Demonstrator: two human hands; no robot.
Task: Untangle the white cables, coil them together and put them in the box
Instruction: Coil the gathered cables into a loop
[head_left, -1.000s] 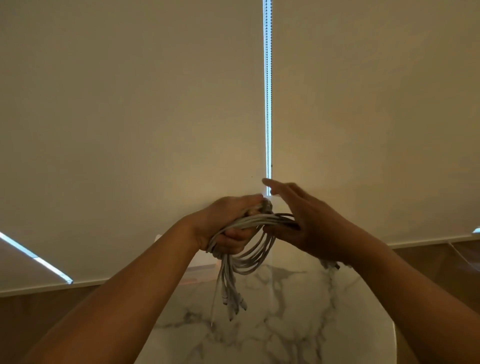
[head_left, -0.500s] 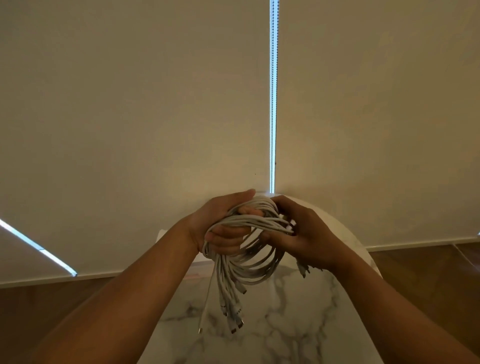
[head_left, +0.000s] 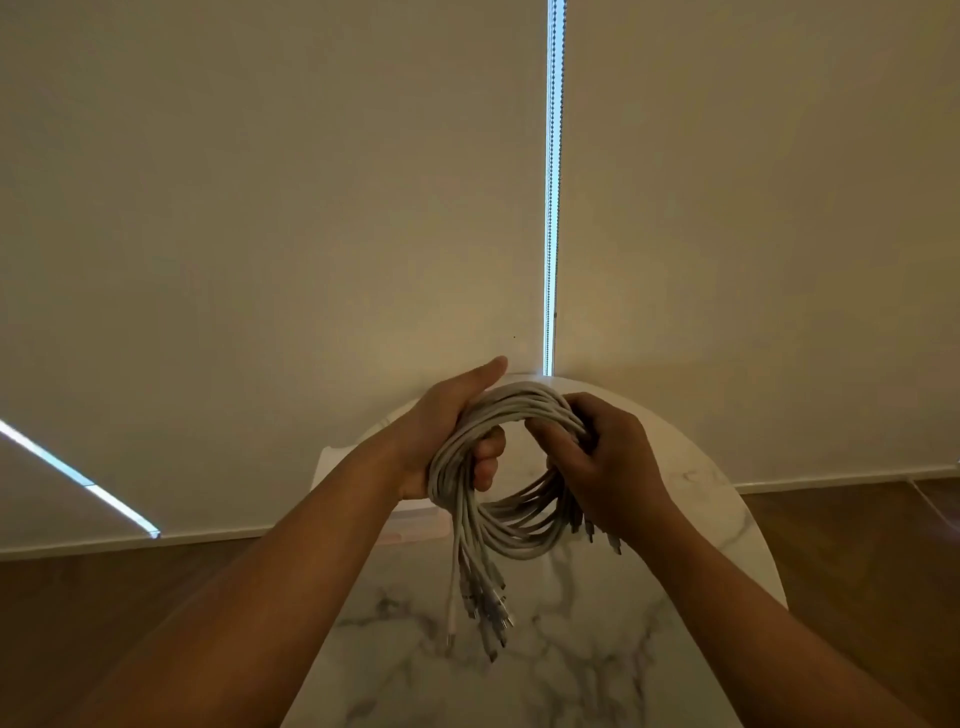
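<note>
A thick coil of white cables (head_left: 511, 530) hangs in the air above the marble table (head_left: 571, 649). My left hand (head_left: 447, 431) grips the coil's left side, fingers curled through the loop and thumb lying straight on top. My right hand (head_left: 605, 457) grips the coil's right side with curled fingers. Several plug ends (head_left: 488, 608) dangle below the coil on the left, and a few more poke out under my right hand. A pale box (head_left: 410, 525) shows partly behind my left forearm, on the table's far left edge; most of it is hidden.
The round marble table stands against closed cream roller blinds (head_left: 311, 208), with a bright gap and a bead chain (head_left: 553, 208) between them. Dark wooden floor (head_left: 857, 545) lies on both sides of the table.
The bunched cables have been spread into a round open loop. My right hand has shifted from the top of the bundle to its right side, and both hands have come lower over the table.
</note>
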